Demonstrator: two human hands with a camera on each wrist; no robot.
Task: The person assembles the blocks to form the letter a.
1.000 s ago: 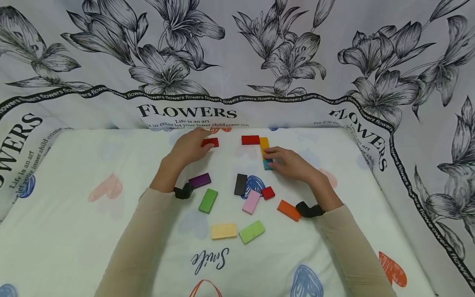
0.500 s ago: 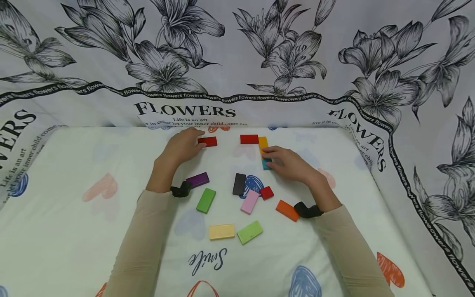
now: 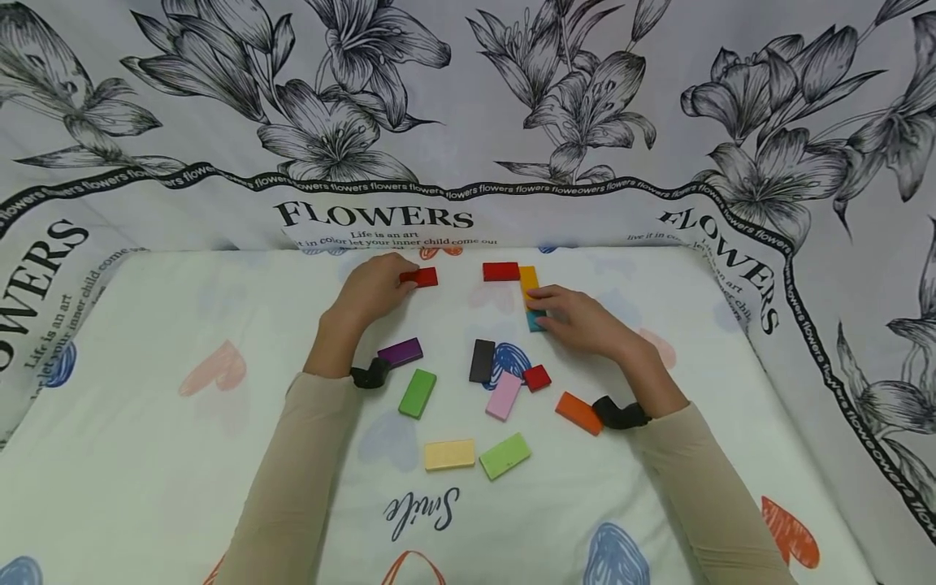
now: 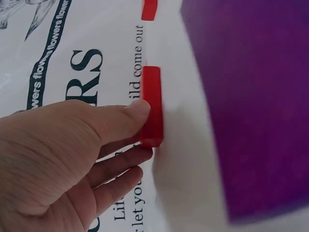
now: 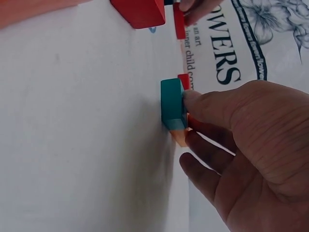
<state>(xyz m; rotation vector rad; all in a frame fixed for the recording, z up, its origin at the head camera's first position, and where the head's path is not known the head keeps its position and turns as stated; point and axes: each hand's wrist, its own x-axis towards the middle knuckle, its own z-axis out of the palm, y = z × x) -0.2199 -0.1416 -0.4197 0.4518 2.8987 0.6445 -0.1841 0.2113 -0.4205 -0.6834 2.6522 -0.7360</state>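
At the far left of the block group, my left hand (image 3: 376, 286) pinches the end of a red block (image 4: 153, 96), thumb on one face and fingers at the other side. My right hand (image 3: 585, 321) holds a teal block (image 5: 172, 102) between thumb and fingers. The teal block meets the end of a yellow-orange block (image 3: 528, 279), and an index fingertip lies over that join in the head view. Another red block (image 3: 500, 271) touches the yellow-orange one at its far end, making a corner. A gap separates the two red blocks.
Nearer me lie a purple block (image 3: 400, 352), a green block (image 3: 417, 394), a black block (image 3: 482, 361), a pink block (image 3: 504, 396), a small red block (image 3: 537, 378), an orange block (image 3: 578, 413), a cream block (image 3: 449, 455) and a light green block (image 3: 505, 456).
My left thumb has drawn back slightly to the left along the red block, uncovering more of it. The right hand stays at the teal block. The head view has shifted a little.
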